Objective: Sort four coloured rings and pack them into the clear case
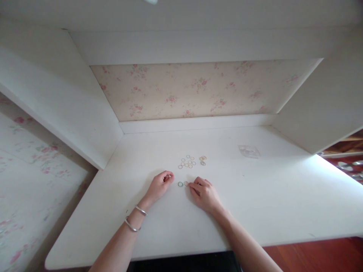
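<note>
Both my hands rest on a white desk [269, 204]. My left hand [160, 185] is curled, its fingertips pinched on a tiny pale thing that I cannot make out. My right hand [204, 192] lies with fingers bent, its fingertips touching a small pale ring [186, 183]. A green ring [180, 184] lies just left of that one, between the two hands. Farther back sits a loose cluster of several small coloured rings [187, 161], and a smaller bunch of rings [202, 160] is to its right. Two silver bangles [136, 218] circle my left wrist.
A small clear plastic bag [248, 151] lies at the back right of the desk. White side panels and a floral back wall [193, 90] enclose the desk. Red wooden floor [326, 257] shows at lower right, past the desk's front edge.
</note>
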A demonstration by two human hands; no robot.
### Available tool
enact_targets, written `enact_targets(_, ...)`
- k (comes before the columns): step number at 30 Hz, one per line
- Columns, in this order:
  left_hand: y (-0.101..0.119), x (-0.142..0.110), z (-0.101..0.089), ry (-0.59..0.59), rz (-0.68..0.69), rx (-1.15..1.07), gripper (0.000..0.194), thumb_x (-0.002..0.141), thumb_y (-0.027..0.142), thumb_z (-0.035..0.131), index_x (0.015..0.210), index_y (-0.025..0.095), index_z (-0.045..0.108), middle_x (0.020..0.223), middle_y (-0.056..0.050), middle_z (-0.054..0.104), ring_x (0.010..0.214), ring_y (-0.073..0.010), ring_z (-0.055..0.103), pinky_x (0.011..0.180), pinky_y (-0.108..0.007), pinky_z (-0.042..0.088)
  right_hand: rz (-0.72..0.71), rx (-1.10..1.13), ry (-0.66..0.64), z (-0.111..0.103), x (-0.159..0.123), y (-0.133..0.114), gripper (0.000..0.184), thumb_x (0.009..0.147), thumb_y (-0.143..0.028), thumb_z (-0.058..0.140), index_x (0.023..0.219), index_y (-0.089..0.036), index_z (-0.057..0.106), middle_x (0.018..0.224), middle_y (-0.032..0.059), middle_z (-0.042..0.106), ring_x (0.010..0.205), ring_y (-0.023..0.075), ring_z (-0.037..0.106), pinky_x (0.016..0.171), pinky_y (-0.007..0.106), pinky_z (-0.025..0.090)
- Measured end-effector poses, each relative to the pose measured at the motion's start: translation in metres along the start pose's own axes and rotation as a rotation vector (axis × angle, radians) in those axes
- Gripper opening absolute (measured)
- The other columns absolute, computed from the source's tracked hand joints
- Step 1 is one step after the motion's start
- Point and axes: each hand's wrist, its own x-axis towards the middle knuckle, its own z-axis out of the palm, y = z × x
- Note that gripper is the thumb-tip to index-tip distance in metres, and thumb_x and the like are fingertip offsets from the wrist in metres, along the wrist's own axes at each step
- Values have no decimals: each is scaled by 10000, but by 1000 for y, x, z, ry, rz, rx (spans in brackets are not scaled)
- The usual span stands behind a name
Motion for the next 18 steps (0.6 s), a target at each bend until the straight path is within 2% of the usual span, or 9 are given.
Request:
enact_targets(4,1,3,4,2,-13,15,313,825,452,498,885,172,627,597,36,482,563,-119,440,529,-220,320,92,102,122,0,0,2,254,894,-242,440,908,-233,693,791,32,604,704,132,561,684,246,426)
enact_targets(8,8,16,14,-12,21,67,276,831,401,502,901,170,636,725,-7,612,663,-140,545,612,-232,403,221,205,224,1,1,4,252,884,-265,450,893,-225,699,790,30,611,660,119,563,612,223,425)
enact_targets(14,22,45,31,101,215,451,194,862,274,476,919,189,640,903,-41,631,799,-149,576,759,-253,431,312,273,246,0,3,9,245,860,-271,469,859,-221,708,738,9,593,600,99,546,561,210,401)
enact_targets(18,25,57,40,113,249,670,184,860,264,498,967,202,633,992,-54,596,961,-175,547,838,-261,420,310,296,241,0,3,10,245,860,-274,469,860,-227,709,735,5,587,598,96,533,560,209,392)
